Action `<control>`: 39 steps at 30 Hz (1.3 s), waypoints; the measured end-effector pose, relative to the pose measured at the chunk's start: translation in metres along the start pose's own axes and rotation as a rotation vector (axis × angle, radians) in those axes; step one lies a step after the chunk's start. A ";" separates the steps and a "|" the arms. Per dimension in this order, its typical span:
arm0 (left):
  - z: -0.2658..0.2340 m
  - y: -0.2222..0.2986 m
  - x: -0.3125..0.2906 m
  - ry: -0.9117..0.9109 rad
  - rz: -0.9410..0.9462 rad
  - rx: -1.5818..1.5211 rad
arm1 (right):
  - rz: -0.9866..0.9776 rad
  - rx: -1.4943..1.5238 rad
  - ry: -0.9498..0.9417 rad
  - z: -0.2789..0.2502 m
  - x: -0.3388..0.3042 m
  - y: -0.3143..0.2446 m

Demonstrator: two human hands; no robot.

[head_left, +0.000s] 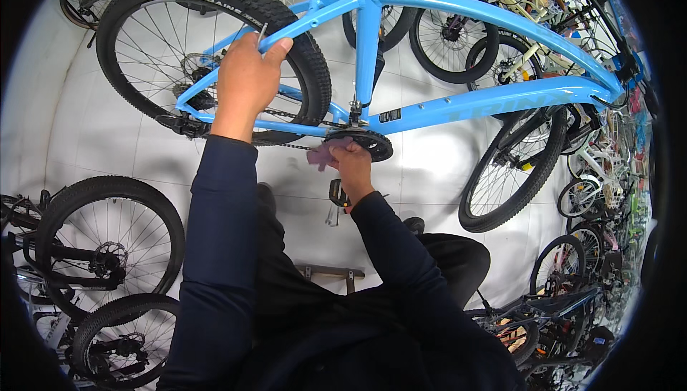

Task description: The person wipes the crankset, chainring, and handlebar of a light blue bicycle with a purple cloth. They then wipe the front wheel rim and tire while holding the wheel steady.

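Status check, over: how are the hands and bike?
Left hand on light-blue bicycle frame, grip partly hidden. Right hand holding crumpled mauve cloth at round black chainring. Black pedal close by.

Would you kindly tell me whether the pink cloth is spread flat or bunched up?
Bunched up: the right hand pinches the pink cloth into crumpled folds.
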State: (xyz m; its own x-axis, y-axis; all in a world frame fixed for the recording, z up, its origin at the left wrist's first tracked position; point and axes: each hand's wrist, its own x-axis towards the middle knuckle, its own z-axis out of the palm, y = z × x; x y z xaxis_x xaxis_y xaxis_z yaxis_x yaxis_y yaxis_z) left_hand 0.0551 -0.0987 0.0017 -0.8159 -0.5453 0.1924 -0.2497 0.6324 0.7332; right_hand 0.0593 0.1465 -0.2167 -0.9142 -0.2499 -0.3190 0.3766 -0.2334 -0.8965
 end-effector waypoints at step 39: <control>0.004 -0.010 0.003 0.093 0.064 0.033 | -0.078 -0.716 -0.200 0.048 -0.027 -0.022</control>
State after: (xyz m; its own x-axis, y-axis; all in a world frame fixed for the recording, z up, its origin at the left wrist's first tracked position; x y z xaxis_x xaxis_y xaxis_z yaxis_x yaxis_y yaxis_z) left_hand 0.0526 -0.1045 -0.0072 -0.7789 -0.5513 0.2990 -0.2173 0.6844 0.6960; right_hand 0.0832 0.1129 -0.1735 -0.8639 -0.4397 -0.2456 0.0600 0.3943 -0.9170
